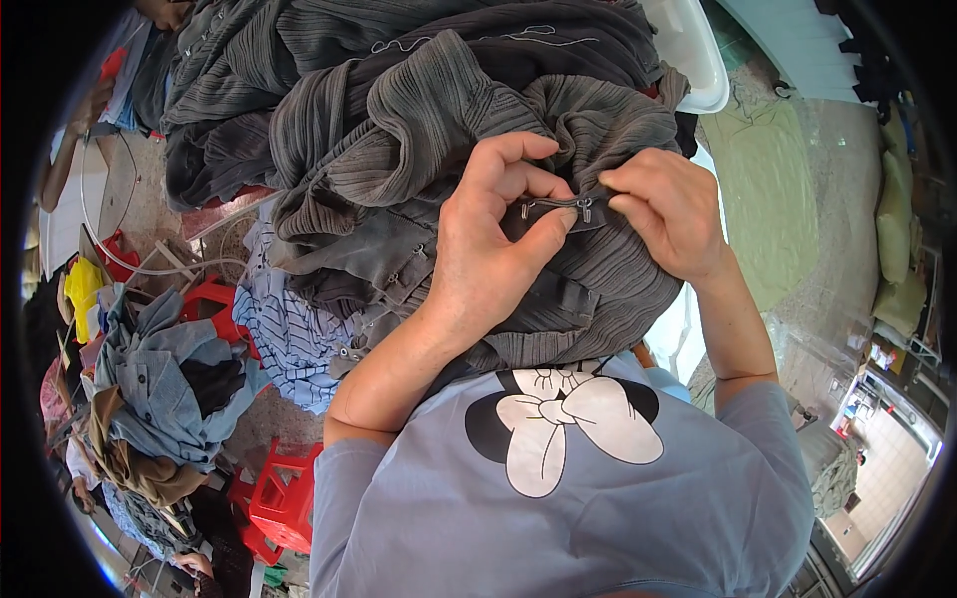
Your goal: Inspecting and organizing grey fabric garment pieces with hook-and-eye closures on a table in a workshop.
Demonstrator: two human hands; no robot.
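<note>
A dark grey ribbed garment (618, 259) lies bunched in front of my chest. A short zip (553, 202) with small metal pulls shows on it between my hands. My left hand (493, 229) is bent around the zip's left part, thumb and a fingertip pinched close on it. Just right of the zip, my right hand (670, 209) is closed, its thumb and forefinger pressed near each other by the fabric. What lies between those right fingertips is too small to make out. More metal pulls (392, 269) show on dark cloth left of my left wrist.
A heap of dark ribbed garments (329, 110) with loose pale thread rises beyond my hands. A white plastic bin (698, 60) stands at the far right. To the left are blue striped cloth (289, 309), red stools (284, 498), piled clothes (159, 379) and another person's hand (95, 100).
</note>
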